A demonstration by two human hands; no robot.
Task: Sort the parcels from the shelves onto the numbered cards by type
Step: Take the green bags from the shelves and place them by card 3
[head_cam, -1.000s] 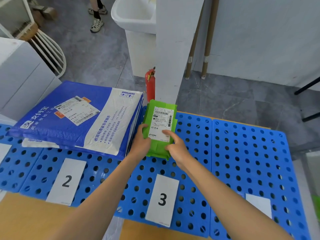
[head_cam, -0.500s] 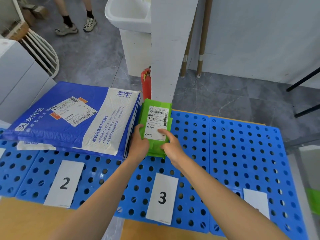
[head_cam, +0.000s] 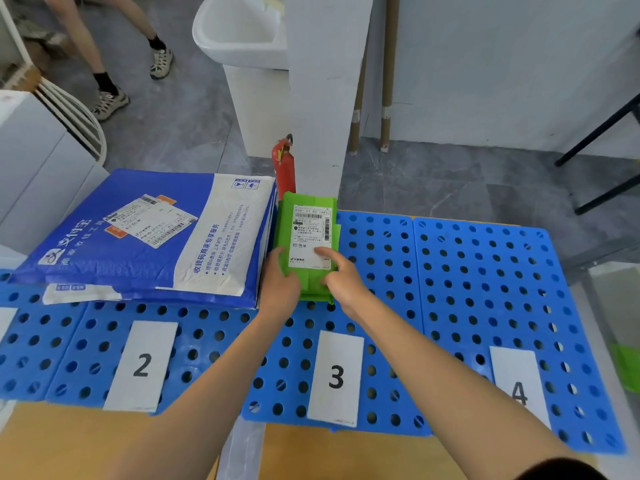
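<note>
One green parcel (head_cam: 309, 233) in left hand (head_cam: 279, 284), right hand (head_cam: 341, 281) (three cards (head_cam: 336, 375))

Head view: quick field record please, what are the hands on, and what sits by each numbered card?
green parcel: flat on the blue board, behind card 3, label up
left hand: holds its left edge
right hand: holds its right side, forefinger on the label
blue mailer stack: behind card 2, beside the green parcel
card 4: far right, partly behind the right arm
</note>
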